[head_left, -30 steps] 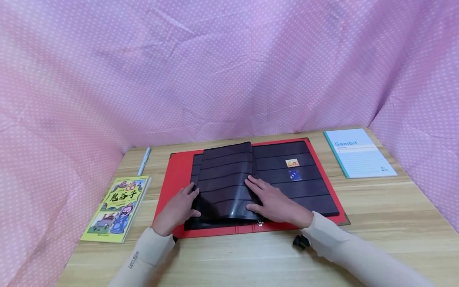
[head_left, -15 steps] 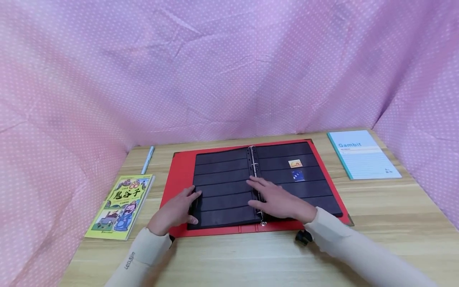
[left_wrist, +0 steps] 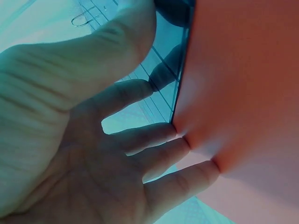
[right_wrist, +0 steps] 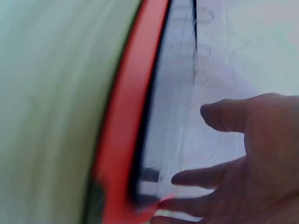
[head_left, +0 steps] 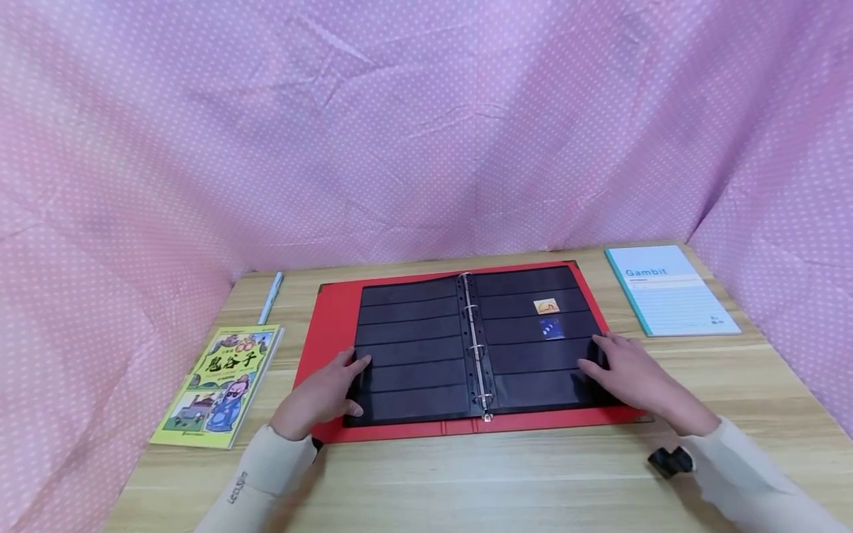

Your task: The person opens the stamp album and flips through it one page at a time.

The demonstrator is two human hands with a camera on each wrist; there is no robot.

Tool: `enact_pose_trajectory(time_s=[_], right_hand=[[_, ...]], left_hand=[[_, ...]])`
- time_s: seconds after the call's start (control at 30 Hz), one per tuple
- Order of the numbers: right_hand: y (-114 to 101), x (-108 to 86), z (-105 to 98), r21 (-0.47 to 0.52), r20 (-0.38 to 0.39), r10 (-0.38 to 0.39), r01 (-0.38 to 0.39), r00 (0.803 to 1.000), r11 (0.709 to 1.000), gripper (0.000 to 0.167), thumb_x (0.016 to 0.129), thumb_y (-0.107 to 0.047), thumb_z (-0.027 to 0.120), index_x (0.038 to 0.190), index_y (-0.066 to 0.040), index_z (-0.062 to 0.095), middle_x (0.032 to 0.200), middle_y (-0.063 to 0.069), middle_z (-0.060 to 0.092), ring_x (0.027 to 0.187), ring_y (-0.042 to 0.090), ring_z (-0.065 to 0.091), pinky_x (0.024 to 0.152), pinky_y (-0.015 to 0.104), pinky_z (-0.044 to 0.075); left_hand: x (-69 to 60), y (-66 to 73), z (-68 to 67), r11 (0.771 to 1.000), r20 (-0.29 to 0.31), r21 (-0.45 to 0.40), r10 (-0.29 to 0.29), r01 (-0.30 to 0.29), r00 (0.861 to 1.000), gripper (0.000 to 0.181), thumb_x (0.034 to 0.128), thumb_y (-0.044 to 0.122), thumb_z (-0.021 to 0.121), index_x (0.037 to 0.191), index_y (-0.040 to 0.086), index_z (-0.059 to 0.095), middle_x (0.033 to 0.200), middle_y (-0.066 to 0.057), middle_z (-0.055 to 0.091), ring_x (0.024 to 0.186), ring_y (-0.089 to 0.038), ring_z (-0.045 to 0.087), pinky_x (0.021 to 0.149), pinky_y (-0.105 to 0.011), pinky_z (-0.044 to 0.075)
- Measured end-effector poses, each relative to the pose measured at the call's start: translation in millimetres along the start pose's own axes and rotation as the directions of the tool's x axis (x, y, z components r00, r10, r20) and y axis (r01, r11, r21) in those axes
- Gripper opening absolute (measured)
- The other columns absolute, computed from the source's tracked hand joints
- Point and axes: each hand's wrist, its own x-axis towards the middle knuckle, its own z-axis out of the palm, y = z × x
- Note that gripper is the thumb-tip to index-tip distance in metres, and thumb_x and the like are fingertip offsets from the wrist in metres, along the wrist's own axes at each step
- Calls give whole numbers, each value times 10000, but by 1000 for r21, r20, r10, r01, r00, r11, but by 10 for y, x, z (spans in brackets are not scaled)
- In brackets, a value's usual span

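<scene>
A red ring-binder stamp album lies spread on the wooden table, its black pocket pages flat on both sides of the metal rings. On the right page sit an orange-and-white stamp and a blue stamp below it. My left hand rests at the left page's outer edge; in the left wrist view its fingers extend onto the red cover, and the index fingertip meets the black page. Over the lower right edge of the right page is my right hand, fingers extended, holding nothing; contact there is unclear.
A yellow illustrated book lies left of the album, with a light-blue pen behind it. At the back right is a white "Gambit" notebook with a teal spine. Pink dotted cloth hangs behind the table.
The black page that was lifted has come down flat on the left side, uncovering the rings. My right hand has moved from the rings to the right page's outer edge; the left stays put.
</scene>
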Motion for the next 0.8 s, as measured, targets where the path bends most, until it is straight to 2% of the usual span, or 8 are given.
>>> enact_pose_trajectory(time_s=[0.1,0.27,0.53,0.67,0.8], right_hand=[[99,-28,-32,40,2,-24,24,1000,999,693,924,-397,578,1324,147,419,1311,383,397,1146,510,373,913,637,364],[128,-33,-46,88,-21,-53,54,998,995,635,934,-354,575,1335,117,433,1305,346,445,1158,488,407,937,622,357],[8,-138,-135,125,-69,-67,75,995,989,678,940,-441,540,1379,59,416,1403,340,328,1253,519,316,974,641,292],[-114,-201,-225,163,-118,-121,140,986,977,631,950,-467,510,1390,-18,446,1456,245,329,1299,469,302,983,635,280],[-208,-235,-290,220,-152,-220,250,964,943,544,971,-400,510,1403,-74,450,1492,141,323,1339,408,281,988,624,285]], left_hand=[[-11,5,-17,1000,-2,10,3,-3,1000,861,673,196,863,1421,119,446,1478,-214,286,1314,-407,316,866,-494,486],[-9,14,-13,1000,5,28,0,-1,1000,851,685,208,854,1424,120,442,1476,-216,287,1315,-408,317,870,-485,486],[0,21,3,1000,9,22,-16,16,1000,861,682,204,855,1429,128,435,1479,-214,282,1315,-408,315,860,-485,492],[2,13,6,1000,8,23,-10,10,1000,856,691,201,849,1432,121,429,1477,-214,284,1319,-402,309,884,-487,478],[3,16,15,1000,7,29,4,-4,1000,849,695,204,846,1430,113,430,1471,-217,290,1315,-401,313,888,-484,476]])
